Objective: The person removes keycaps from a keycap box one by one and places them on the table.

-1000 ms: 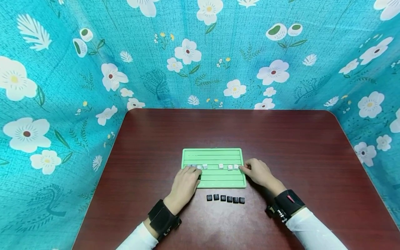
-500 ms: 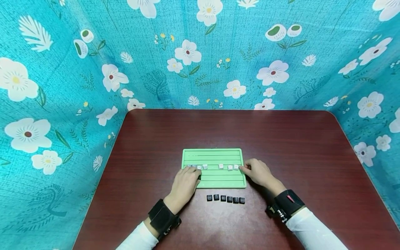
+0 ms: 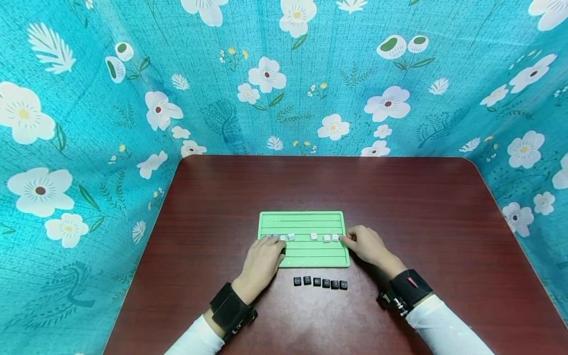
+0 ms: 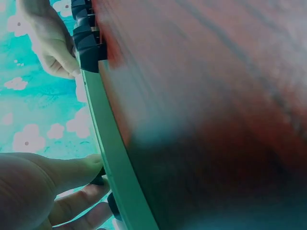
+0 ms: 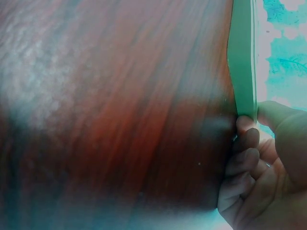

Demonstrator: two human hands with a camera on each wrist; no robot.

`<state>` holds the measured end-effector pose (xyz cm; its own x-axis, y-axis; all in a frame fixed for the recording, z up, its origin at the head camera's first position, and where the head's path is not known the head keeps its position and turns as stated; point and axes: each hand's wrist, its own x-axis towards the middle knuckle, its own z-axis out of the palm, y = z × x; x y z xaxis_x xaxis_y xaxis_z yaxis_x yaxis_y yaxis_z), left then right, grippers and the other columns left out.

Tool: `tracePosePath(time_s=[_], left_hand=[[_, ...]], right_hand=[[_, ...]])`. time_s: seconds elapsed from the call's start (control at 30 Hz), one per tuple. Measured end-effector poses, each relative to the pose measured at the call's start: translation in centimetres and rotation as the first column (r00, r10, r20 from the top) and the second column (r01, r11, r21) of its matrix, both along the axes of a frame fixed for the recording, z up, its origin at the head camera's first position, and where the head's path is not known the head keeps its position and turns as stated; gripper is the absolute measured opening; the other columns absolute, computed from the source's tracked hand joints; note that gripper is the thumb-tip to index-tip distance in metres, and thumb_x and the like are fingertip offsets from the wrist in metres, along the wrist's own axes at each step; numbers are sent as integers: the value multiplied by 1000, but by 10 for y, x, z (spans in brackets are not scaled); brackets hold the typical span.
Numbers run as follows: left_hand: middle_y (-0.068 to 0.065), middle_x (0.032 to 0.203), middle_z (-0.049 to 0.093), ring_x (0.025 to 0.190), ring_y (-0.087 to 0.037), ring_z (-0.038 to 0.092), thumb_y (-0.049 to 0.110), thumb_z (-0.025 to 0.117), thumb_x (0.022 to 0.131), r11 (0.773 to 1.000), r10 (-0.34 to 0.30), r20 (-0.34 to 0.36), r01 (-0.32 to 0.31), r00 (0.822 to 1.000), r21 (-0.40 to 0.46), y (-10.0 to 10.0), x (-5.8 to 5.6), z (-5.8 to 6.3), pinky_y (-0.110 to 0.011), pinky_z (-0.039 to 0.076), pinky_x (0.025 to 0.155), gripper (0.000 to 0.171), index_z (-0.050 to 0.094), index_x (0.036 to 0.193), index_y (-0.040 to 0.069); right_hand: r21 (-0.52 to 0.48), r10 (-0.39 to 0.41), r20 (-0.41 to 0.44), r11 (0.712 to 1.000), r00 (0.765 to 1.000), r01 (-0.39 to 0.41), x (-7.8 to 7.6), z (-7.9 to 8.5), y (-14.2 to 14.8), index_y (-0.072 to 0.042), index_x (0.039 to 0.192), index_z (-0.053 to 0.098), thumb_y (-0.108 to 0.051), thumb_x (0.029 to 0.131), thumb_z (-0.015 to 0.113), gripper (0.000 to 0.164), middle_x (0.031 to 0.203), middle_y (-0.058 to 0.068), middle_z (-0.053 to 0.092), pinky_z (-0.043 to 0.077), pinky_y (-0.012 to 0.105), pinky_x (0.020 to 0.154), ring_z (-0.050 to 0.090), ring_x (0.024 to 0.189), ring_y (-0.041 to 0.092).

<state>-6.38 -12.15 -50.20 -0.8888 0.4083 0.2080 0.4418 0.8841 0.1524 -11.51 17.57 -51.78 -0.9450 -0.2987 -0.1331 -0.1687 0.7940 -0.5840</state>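
A light green ridged board (image 3: 310, 254) lies on the table, with a row of several white keycaps (image 3: 313, 236) across its middle. My left hand (image 3: 262, 261) is over the board's near left corner, covering it. In the left wrist view, its thumb and a finger pinch a small black keycap (image 4: 98, 178) beside the board's edge; another dark piece (image 4: 113, 206) shows lower down. My right hand (image 3: 367, 245) grips the board's right side, thumb on top and curled fingers against the edge in the right wrist view.
Several black keycaps (image 3: 317, 281) stand in a row on the dark red-brown table (image 3: 213, 197), just in front of the board. A blue flowered cloth (image 3: 301, 113) hangs behind the table and along both sides.
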Motion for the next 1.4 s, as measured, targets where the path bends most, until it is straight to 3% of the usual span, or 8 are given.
tracePosePath(time_s=[0.47,0.77,1.4], left_hand=[[2,91,63,85,-17,55,20,70,78,998,-16,-29,17,999,58,1,6,7,-31,42,67,14,66,91,15],[1,92,64,89,-18,58,18,70,79,997,-37,-36,39,999,64,4,11,12,-36,46,78,18,68,95,13],[3,86,62,85,-16,58,20,73,77,997,-64,-83,68,994,40,5,20,11,-33,46,71,15,67,90,16]], right_hand=[[-5,2,1,1000,1000,-2,1,-1,0,-16,58,43,-36,91,56,40,50,-6,30,20,26,45,25,43,11],[-9,0,-7,1000,1000,0,0,0,0,-15,58,43,-36,91,57,41,50,-6,29,20,26,45,24,42,11],[19,-1,-18,1000,1000,2,0,-3,1,-16,57,41,-37,91,56,42,50,-6,28,20,26,44,24,42,12]])
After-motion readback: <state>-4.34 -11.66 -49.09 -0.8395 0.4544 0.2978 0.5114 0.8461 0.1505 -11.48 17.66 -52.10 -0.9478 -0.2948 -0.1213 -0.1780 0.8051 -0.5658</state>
